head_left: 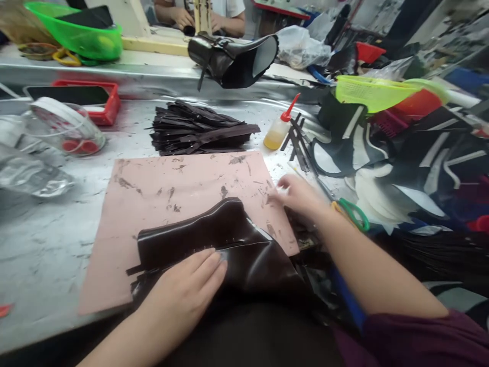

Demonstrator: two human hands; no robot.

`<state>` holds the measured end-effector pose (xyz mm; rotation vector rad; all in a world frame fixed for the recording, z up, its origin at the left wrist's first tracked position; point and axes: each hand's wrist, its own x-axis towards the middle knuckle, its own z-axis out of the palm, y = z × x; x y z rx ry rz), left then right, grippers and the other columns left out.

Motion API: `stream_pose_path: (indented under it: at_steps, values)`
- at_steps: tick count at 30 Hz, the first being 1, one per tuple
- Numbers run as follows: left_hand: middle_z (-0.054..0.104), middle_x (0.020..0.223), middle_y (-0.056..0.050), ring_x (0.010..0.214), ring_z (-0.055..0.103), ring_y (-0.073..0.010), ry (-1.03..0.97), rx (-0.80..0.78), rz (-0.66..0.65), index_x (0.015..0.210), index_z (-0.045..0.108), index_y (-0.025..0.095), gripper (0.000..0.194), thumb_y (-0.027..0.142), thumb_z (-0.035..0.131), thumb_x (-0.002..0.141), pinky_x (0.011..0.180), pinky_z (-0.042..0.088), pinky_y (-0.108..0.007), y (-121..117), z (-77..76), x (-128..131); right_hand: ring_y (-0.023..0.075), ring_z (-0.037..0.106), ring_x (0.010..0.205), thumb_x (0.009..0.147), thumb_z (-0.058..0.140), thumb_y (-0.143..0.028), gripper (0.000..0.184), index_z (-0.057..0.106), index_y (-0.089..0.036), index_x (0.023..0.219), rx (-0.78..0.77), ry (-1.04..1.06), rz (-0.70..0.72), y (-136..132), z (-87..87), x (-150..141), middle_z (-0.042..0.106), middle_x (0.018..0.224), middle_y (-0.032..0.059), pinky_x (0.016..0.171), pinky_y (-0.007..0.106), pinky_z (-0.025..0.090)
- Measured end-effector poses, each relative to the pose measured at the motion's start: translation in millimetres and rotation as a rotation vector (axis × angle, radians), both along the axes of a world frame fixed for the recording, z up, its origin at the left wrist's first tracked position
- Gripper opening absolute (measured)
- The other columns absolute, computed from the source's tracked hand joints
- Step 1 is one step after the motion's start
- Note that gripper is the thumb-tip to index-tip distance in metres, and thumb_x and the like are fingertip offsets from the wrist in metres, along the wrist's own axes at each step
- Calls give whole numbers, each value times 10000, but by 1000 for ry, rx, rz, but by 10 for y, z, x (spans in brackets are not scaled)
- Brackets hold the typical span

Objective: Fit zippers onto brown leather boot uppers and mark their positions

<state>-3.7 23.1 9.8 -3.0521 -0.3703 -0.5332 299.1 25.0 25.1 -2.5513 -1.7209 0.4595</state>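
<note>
A dark brown leather boot upper [191,224] lies on its side over the pink mat [153,183] and the near table edge. My left hand [191,285] rests on the leather beside its long slit, fingers stretched close together and fairly flat. Loose strip ends stick out at the upper's left end. My right hand [298,196] is over the mat's right edge, apart from the upper. Its fingers are bent and smeared by motion; whether they hold anything is unclear. Green-handled scissors [354,214] lie just right of my right forearm.
Zipper strips [198,130] are piled behind the mat, left of a red-tipped bottle [278,130]. A finished-looking boot [233,58] lies on the ledge behind. Cut pieces [362,148] crowd the right; a red tray [112,104] stands left. Another person's hands [185,19] are at a machine opposite.
</note>
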Motion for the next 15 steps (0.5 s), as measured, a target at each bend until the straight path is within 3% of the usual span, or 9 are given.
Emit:
stream_pose_path:
  at_steps: [2, 3, 6, 8, 10, 12, 14, 15]
  values:
    - [644, 1055, -68, 978, 578, -206, 15, 22, 20, 1093, 600, 112, 329, 53, 394, 843, 869, 474, -343, -53, 17, -120, 311, 556, 970, 814, 449, -238, 336, 471, -121, 1128, 14, -110, -143, 96, -62, 265, 501, 1167, 215, 723, 397, 428]
    - [641, 1075, -69, 985, 578, -212, 27, 31, 24, 1119, 587, 109, 339, 47, 397, 845, 865, 477, -351, -83, 16, -164, 332, 553, 986, 789, 457, -189, 367, 461, -105, 1145, -9, -158, -209, 144, -103, 380, 497, 1169, 233, 731, 412, 419]
    - [640, 1095, -81, 1000, 581, -213, 28, 61, 30, 1132, 575, 89, 329, 41, 415, 849, 864, 483, -348, -156, -14, -232, 355, 580, 931, 689, 550, -130, 398, 509, -96, 1083, -83, -181, -246, 262, -196, 596, 586, 1024, 218, 690, 403, 416]
    - [646, 1079, -89, 997, 587, -210, 5, 90, 45, 1118, 580, 80, 309, 47, 439, 844, 860, 486, -341, -191, -41, -229, 342, 602, 839, 625, 613, -120, 367, 550, -111, 987, -92, -161, -224, 297, -159, 625, 628, 873, 179, 636, 382, 412]
    - [648, 1069, -94, 991, 591, -209, -18, 110, 71, 1102, 587, 78, 296, 55, 441, 844, 854, 487, -335, -229, -60, -180, 309, 606, 775, 615, 629, -129, 261, 568, -150, 868, -53, -149, -206, 268, -4, 556, 632, 775, 137, 608, 363, 403]
    - [646, 1062, -97, 982, 594, -207, -32, 113, 98, 1097, 588, 74, 297, 65, 427, 848, 852, 486, -326, -283, -71, -76, 257, 601, 776, 690, 586, -176, 99, 551, -203, 779, 51, -147, -180, 142, 251, 370, 629, 778, 100, 628, 345, 406]
    - [647, 1032, -95, 965, 598, -206, -37, 106, 119, 1103, 584, 70, 307, 74, 416, 846, 854, 482, -320, -350, -86, 69, 200, 592, 766, 792, 501, -254, 42, 519, -251, 754, 256, -117, -147, -89, 540, 51, 621, 807, 60, 654, 324, 418]
    - [650, 998, -92, 944, 601, -205, -38, 104, 128, 1104, 582, 67, 309, 77, 415, 844, 847, 483, -319, -384, -97, 144, 192, 584, 668, 776, 544, -278, 72, 508, -257, 718, 500, -28, -172, -232, 665, -152, 600, 713, 44, 603, 330, 423]
